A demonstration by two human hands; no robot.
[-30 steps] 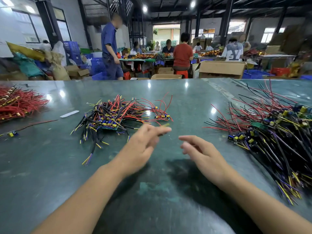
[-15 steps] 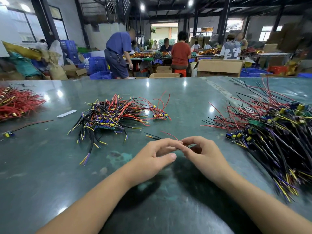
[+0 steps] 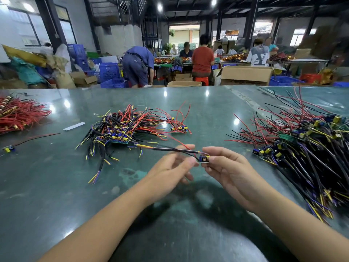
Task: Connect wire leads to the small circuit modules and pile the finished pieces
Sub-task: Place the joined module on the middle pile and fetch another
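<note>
While held above the table (image 3: 56,186) between both hands, small circuit module (image 3: 204,159) pinched by thumb and forefinger of right hand (image 3: 228,172), just off centre. Black sleeved lead (image 3: 170,149) running from module leftward and slightly away, long axis near level, yellow-tipped end hanging free toward finished pile (image 3: 122,127). Thin red wire (image 3: 179,142) also rising from module toward far left. Left hand (image 3: 171,167) just beside module on its left, blurred; forefinger and thumb bracketing the lead where it meets the module, fingers loosely extended, no firm pinch visible. Right grip closed on module; left grip seemingly open, resting at the lead.

Judged step: seating or checking the lead at the module. Left hand nearer the lead and nearer the finished pile, which lies ahead and left; likely the one to carry the piece over. Supply heap (image 3: 302,140) of unfinished modules well apart to the right, nearer right hand. Risk: trailing lead snagging pile wires.
</note>
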